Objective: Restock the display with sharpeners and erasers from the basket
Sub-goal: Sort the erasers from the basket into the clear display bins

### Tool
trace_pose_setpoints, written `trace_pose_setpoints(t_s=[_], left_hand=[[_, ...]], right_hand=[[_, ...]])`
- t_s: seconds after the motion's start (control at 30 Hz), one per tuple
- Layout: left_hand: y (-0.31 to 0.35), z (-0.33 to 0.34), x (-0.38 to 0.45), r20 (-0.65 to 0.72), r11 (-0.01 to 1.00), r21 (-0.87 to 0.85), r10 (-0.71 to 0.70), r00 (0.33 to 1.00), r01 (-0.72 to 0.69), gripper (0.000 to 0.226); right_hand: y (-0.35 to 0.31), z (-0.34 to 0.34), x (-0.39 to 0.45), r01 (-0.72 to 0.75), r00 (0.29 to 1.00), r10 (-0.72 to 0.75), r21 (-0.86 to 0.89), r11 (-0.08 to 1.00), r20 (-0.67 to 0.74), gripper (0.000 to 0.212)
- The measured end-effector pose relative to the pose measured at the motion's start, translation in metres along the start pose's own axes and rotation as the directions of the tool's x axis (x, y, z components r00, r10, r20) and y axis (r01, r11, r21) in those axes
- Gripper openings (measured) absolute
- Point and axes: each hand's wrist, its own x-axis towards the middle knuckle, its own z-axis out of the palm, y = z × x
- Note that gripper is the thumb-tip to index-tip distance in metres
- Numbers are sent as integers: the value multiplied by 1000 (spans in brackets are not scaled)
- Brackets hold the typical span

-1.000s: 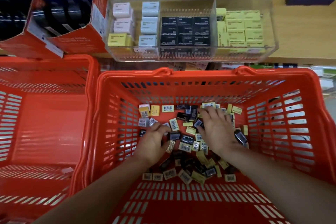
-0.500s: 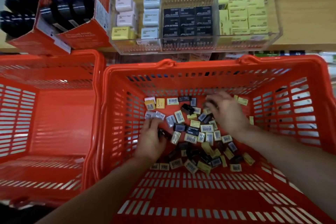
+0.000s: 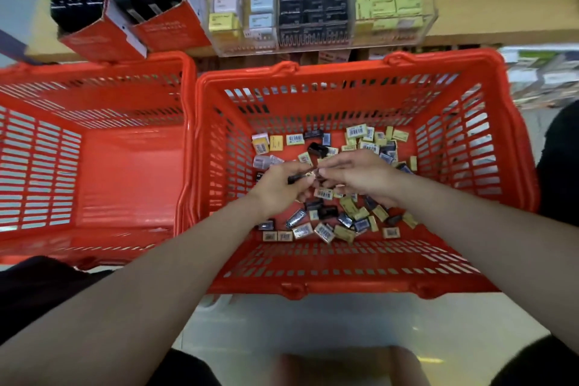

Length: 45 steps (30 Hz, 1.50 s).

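Note:
A red basket (image 3: 369, 263) in front of me holds several small black, yellow and grey sharpeners and erasers (image 3: 326, 229) scattered on its floor. Both hands are raised over the pile and meet at the fingertips. My left hand (image 3: 282, 186) pinches a small black piece (image 3: 296, 178). My right hand (image 3: 357, 175) pinches another small dark piece at its fingertips, right against the left hand's piece. The clear display case (image 3: 319, 3) on the wooden shelf above has compartments of white, black and yellow boxes.
A second red basket (image 3: 94, 153) with nothing in it stands to the left, touching the first. Red cardboard boxes (image 3: 134, 19) of dark items sit on the shelf left of the display. Pale floor lies below the baskets.
Both hands lifted off the pile and came together in the middle, each with a small piece. The camera pulled back and now shows the basket's near rim and the floor.

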Motion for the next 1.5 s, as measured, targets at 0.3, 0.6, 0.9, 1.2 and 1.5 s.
trace_pose_setpoints(t_s=[0.3,0.6,0.9,1.2,1.5], left_hand=[[-38,-15,-3,-182,879,-309,-429,885,363,25],[-45,-28,19,-275,938,-247,-308,911,243,13],[-54,-29,22,-254,929,-9,-360,898,370,36],[10,-11,2,51,674,-634,-452,890,379,26],[139,-56,-63,82,697,-703,-122,989,144,27]], right_hand=[[52,12,4,117,993,-58,-727,676,105,32],[88,99,58,430,872,-232,-901,-55,431,49],[93,94,50,298,927,-297,-929,219,228,42],[-3,21,-7,165,954,-234,-324,932,-188,34],[-126,-33,-132,358,886,-382,-135,924,-262,32]])
